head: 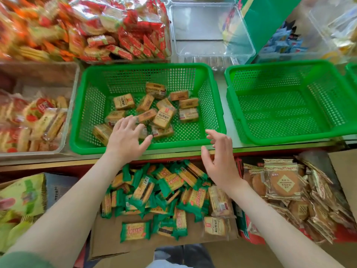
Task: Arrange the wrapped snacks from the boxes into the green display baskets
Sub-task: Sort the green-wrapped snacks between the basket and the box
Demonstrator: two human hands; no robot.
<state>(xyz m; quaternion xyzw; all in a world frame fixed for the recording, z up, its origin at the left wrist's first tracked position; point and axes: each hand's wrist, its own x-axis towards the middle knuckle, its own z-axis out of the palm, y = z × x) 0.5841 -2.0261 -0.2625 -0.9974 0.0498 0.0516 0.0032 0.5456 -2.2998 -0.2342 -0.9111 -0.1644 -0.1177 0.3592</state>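
Shop counter (222, 93): tan wrapped snacks (163, 118) in one green basket (77, 120), left hand (125, 137) and right hand (220, 163) slack-fingered, nothing held.

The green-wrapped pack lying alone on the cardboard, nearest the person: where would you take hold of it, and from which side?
Probably from above, pinching the green-wrapped pack across its middle by its two long edges. It lies flat, label up, with bare cardboard beside both edges, and its crimped ends look thin and floppy.
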